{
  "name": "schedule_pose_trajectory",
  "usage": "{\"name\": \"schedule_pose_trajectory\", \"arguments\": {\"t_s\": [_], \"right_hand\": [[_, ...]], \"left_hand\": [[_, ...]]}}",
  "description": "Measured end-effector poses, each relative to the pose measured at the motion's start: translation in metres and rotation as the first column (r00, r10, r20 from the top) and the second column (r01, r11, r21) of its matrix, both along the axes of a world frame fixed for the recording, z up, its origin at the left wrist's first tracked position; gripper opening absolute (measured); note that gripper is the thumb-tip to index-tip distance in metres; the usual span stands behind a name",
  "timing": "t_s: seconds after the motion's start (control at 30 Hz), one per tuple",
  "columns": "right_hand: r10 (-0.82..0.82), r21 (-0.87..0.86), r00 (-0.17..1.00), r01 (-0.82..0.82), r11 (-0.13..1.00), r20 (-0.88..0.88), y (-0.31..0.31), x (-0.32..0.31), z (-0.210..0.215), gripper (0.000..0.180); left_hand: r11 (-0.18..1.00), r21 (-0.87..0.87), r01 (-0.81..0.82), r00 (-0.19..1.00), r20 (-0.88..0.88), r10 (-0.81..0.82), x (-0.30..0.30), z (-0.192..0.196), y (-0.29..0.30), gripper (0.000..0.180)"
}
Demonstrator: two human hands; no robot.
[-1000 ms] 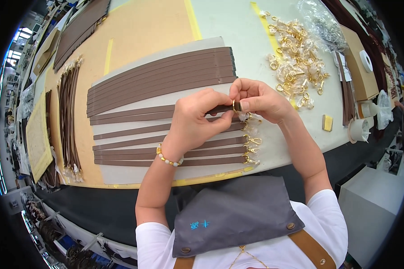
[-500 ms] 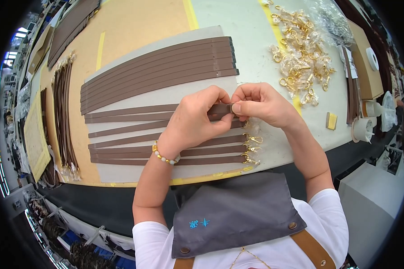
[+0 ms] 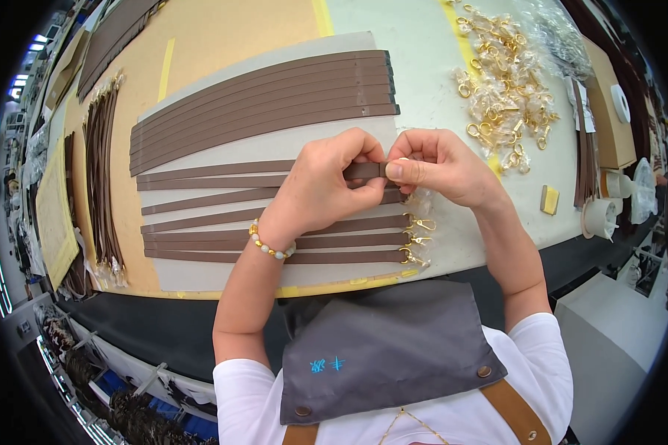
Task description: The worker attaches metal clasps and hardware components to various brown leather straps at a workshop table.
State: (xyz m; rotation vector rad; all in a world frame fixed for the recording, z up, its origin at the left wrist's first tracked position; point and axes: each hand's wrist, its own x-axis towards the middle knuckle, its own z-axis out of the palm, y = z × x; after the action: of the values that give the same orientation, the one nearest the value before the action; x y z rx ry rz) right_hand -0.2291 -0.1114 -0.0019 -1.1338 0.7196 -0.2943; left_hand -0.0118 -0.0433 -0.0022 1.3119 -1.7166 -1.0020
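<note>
Both my hands are closed on the right end of one brown strap (image 3: 362, 171), which is raised off the board. My left hand (image 3: 330, 178) pinches it between thumb and fingers. At its tip, the thumb and fingers of my right hand (image 3: 438, 167) press the end together; the fold there is partly hidden. Below lie several brown straps (image 3: 349, 242) with gold snap hooks (image 3: 421, 222) in clear wrap at their right ends. Above my hands, a fanned row of flat brown straps (image 3: 267, 104) rests on the grey board (image 3: 200, 278).
A heap of gold hooks in clear wrap (image 3: 508, 96) lies at the far right. Near it are a small yellow block (image 3: 549, 199), white rolls (image 3: 600, 216) and a cardboard box (image 3: 608, 111). Bundled straps (image 3: 104, 170) hang together at the left.
The view has shifted slightly. My right thumb has moved a little at the strap's end, and both hands keep their grip on it.
</note>
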Motion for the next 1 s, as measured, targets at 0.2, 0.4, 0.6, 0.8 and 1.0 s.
{"name": "schedule_pose_trajectory", "arguments": {"t_s": [0.2,0.4,0.6,0.8,1.0], "right_hand": [[0.001,-0.006,1.0,-0.001,1.0,0.005,-0.0003,-0.0003,-0.002,0.024],[0.003,-0.036,1.0,-0.004,0.999,-0.017,0.0018,0.0008,0.0004,0.023],[0.0,-0.039,1.0,-0.001,0.999,-0.003,0.0028,0.0009,-0.0012,0.02],[-0.02,-0.082,1.0,0.021,0.996,0.018,0.0063,0.0028,-0.0053,0.022],[-0.022,-0.114,1.0,0.021,0.993,-0.003,0.0066,0.0024,-0.0045,0.025]], "left_hand": [[1.0,0.001,-0.009,0.997,-0.073,0.009,-0.0016,-0.0018,0.0009,0.018],[0.999,-0.046,0.021,0.998,-0.066,-0.024,-0.0003,-0.0073,0.0016,0.02],[0.996,-0.089,0.028,0.998,-0.048,-0.032,-0.0001,-0.0059,0.0008,0.019],[0.995,-0.092,0.031,0.998,-0.056,-0.037,0.0,-0.0049,0.0001,0.019],[0.993,-0.101,0.062,0.996,-0.063,-0.069,0.0026,0.0006,0.0009,0.018]]}}
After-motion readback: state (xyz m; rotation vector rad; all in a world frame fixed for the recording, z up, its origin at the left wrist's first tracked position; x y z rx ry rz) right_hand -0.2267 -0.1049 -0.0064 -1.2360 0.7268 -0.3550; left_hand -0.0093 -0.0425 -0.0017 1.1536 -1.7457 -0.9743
